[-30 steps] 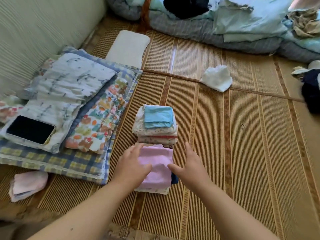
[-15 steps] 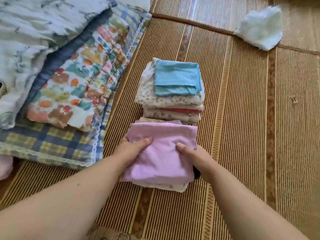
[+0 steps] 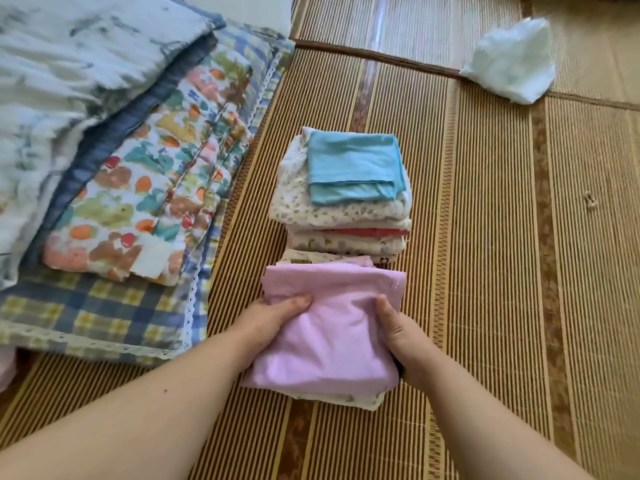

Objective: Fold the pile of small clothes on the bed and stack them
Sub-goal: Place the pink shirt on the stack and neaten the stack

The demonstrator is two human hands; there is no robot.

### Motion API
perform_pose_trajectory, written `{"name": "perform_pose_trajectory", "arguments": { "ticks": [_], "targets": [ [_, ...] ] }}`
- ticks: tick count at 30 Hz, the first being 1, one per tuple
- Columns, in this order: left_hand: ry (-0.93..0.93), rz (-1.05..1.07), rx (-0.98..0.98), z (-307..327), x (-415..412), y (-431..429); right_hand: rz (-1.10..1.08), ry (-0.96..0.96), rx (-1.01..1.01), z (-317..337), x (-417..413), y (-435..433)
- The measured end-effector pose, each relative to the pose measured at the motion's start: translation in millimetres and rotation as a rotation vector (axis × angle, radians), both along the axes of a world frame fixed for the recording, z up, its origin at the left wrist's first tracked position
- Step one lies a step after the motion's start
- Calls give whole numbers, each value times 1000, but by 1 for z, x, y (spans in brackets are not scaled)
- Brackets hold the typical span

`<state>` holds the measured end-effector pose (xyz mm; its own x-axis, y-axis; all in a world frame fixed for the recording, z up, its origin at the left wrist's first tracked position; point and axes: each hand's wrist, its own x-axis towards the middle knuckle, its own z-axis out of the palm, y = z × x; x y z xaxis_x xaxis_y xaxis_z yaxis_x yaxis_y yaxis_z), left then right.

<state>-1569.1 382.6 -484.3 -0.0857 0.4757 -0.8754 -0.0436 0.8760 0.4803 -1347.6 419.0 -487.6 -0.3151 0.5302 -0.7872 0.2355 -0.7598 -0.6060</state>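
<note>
Two stacks of folded small clothes stand on the woven bamboo mat (image 3: pixel 491 271). The near stack has a pink folded cloth (image 3: pixel 332 327) on top, with printed white pieces under it. My left hand (image 3: pixel 273 317) grips its left side, thumb on top. My right hand (image 3: pixel 398 334) grips its right side the same way. Just behind stands the taller stack (image 3: pixel 346 220) of printed white clothes, topped by a folded blue cloth (image 3: pixel 353 164). A crumpled white garment (image 3: pixel 512 64) lies loose at the far right.
Folded blankets lie at the left: a fruit-print quilt (image 3: pixel 156 188) on a blue-yellow plaid one (image 3: pixel 90 317), with a pale grey-white blanket (image 3: pixel 69 74) on top. A white pad (image 3: pixel 249 8) shows at the top edge.
Both hands came down from hovering over the pink-topped stack and closed on its two sides. The view moved closer and lower.
</note>
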Motion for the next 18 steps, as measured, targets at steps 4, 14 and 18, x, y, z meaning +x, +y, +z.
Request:
{"name": "perform_pose_trajectory", "arguments": {
  "ticks": [4,14,18],
  "targets": [
    [-155,39,-14,-1,5,-3,-57,44,-5,0,2,-1],
    [-337,188,91,23,45,0,-311,98,-83,37,31,0],
    [-382,96,176,62,71,7,-318,139,-32,89,72,-4]
  ]
}}
